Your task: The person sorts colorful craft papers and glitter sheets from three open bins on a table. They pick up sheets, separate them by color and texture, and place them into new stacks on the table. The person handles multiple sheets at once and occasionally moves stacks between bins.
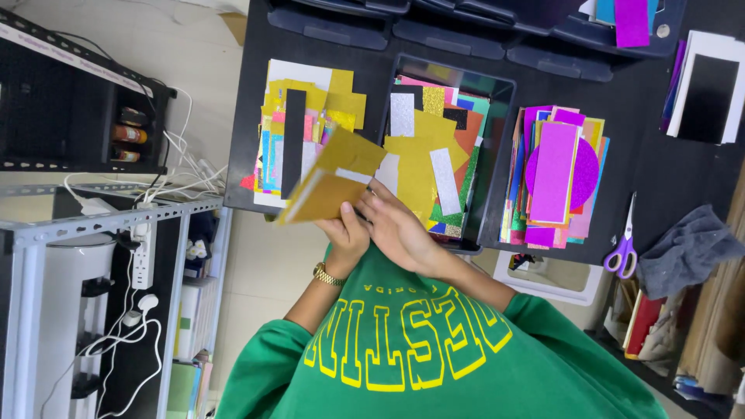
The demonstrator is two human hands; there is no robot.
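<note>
A big black table (660, 167) fills the top of the view. It ends in a straight edge just above the person's green shirt (434, 349). On the one side of the table the floor (194, 62) is bare and pale, and a black shelf (62, 109) and a grey metal rack (101, 225) with white cables stand there.

In the middle of the table sits a black tray (497, 147), full of shiny paper pieces in gold, silver, red and green. A loose pile of mixed paper (299, 132) lies on one side of the tray, near the table's edge. A pink and purple pile (555, 174) lies on the other side, close to the tray wall. Past that pile the table top is free, up to the purple scissors (623, 247) and a grey cloth (687, 248) at the edge. Dark bins (466, 35) line the far side.

Both hands are together over the tray's near corner. The left hand (347, 237), with a gold watch (327, 274) on its wrist, pinches a gold glitter sheet (334, 186), held up above the table between the mixed pile and the tray. The right hand (400, 229) has its fingers bent by the sheet's edge; I cannot tell if it grips it.
</note>
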